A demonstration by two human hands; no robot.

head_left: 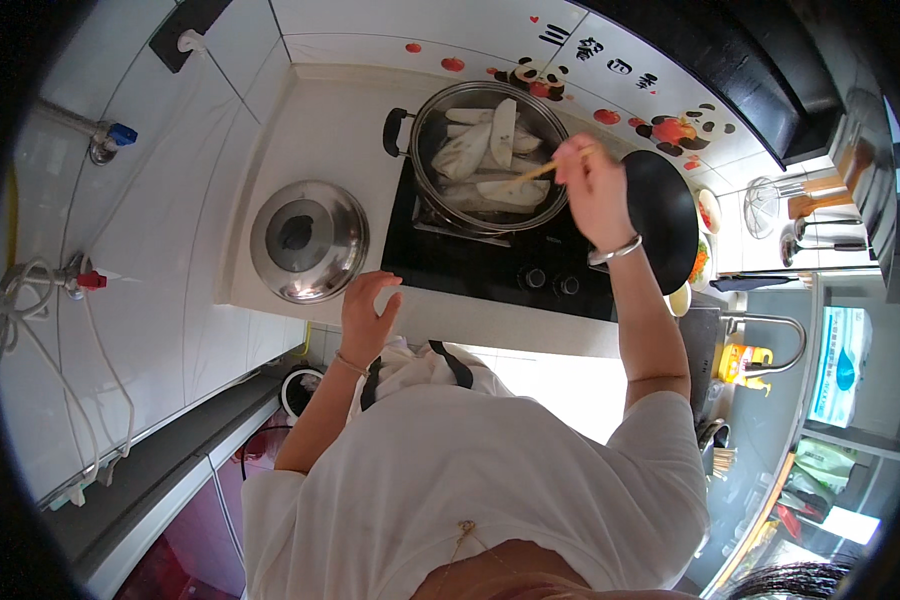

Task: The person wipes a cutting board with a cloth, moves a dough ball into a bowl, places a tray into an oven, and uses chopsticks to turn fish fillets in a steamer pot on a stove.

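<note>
My right hand (592,190) is closed on light wooden chopsticks (536,173); how many sticks there are I cannot tell. Their tips reach down to the long, pale wedges of food (464,152) inside a steel pot (422,180) with black side handles. The pot stands uncovered on the black glass cooktop (450,265). Near the counter's front edge, left of the cooktop, my left hand (367,308) holds nothing, its fingers apart. A domed steel lid (320,275) with a dark knob lies on the counter just beyond that hand.
A black wok (662,215) sits right of the pot, close to my right wrist. Beyond it stand small dishes of cut food (707,212). A sink tap (796,345) and a yellow bottle (738,362) are farther right. Ladles and a whisk (762,208) hang on the wall.
</note>
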